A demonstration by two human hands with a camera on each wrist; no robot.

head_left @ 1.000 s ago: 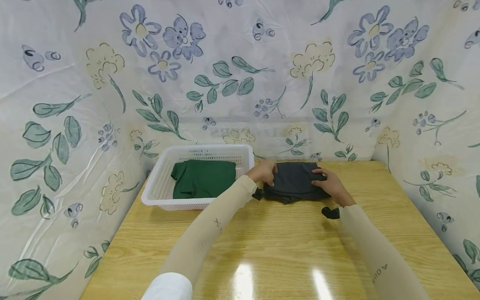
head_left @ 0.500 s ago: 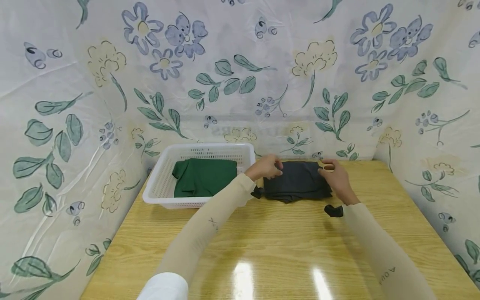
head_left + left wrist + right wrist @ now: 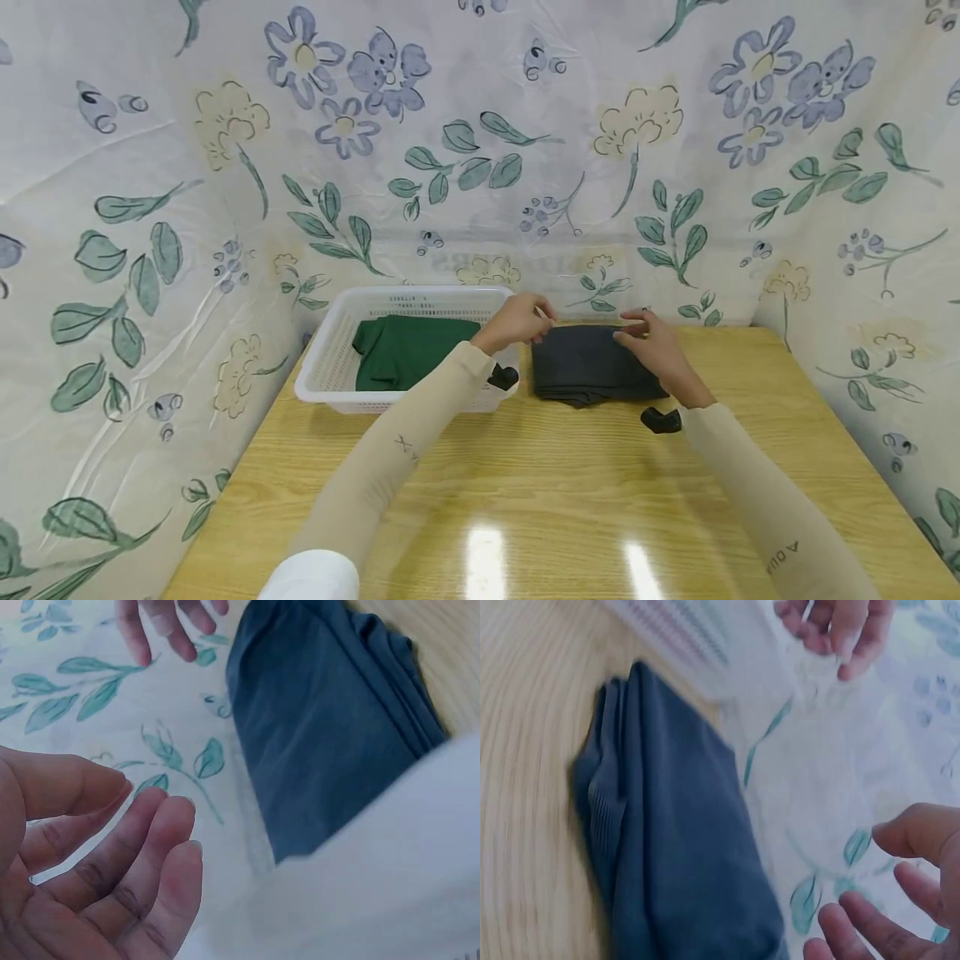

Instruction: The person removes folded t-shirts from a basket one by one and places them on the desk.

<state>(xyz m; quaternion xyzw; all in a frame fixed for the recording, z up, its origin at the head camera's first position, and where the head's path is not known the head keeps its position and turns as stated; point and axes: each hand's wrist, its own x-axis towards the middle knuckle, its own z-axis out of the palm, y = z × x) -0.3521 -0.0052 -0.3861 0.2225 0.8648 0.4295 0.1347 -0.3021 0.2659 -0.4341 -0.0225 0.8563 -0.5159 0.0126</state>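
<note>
A dark grey garment [image 3: 596, 367] lies folded in a flat rectangle at the back of the table, its layered edge towards me. In the right wrist view a small ribbed strip [image 3: 607, 817] shows among the layers. My left hand [image 3: 520, 319] hovers by the garment's far left corner, near the basket's rim, fingers loosely bent, with nothing in them. At the garment's right side my right hand [image 3: 660, 348] is raised, thumb and fingers apart and holding nothing. Both wrist views show bare space between hands and cloth.
Left of the garment stands a white plastic basket [image 3: 318, 367] with perforated walls. A folded green garment [image 3: 412, 350] lies inside it. The wooden table [image 3: 555, 483] ends at a flower-printed cloth backdrop [image 3: 480, 225] behind and on both sides.
Both hands have let go of the dark grey garment and lifted off it. My left hand has shifted left and up towards the basket; the garment stays in place.
</note>
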